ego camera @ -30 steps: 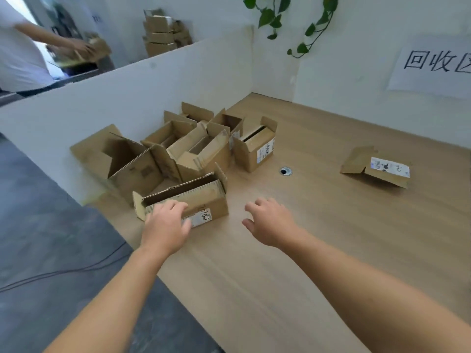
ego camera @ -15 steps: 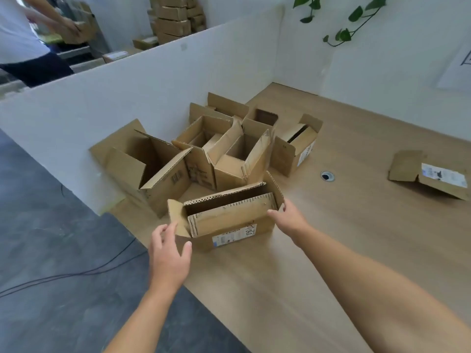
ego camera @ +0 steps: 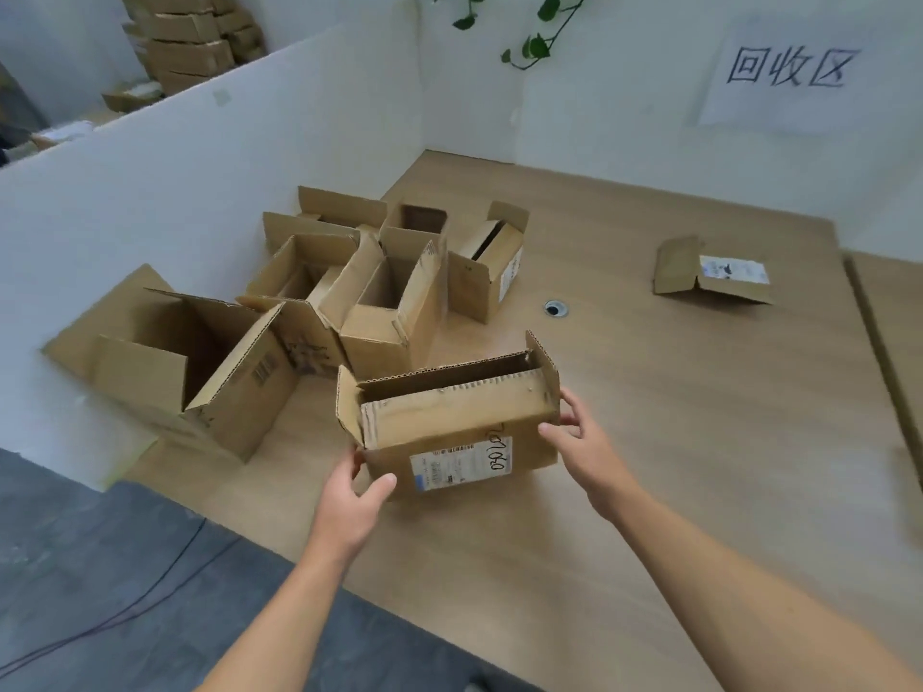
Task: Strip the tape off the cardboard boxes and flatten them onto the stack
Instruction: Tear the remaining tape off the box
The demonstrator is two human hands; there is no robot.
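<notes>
Both of my hands are on one open box (ego camera: 449,422) at the near left part of the wooden table (ego camera: 699,442), its top flaps up and a white label (ego camera: 462,464) facing me. I cannot tell whether it rests on the wood or is just lifted. My left hand (ego camera: 349,496) grips the lower left corner, thumb on the front face and fingers round the side. My right hand (ego camera: 584,449) clasps the right end, thumb toward the front and fingers spread on the end wall. The hands are apart, with the box between them. Just behind it, a cluster of open boxes (ego camera: 379,292) stands against the white partition (ego camera: 200,192). Well off to the right, a flattened box (ego camera: 709,274) lies alone.
</notes>
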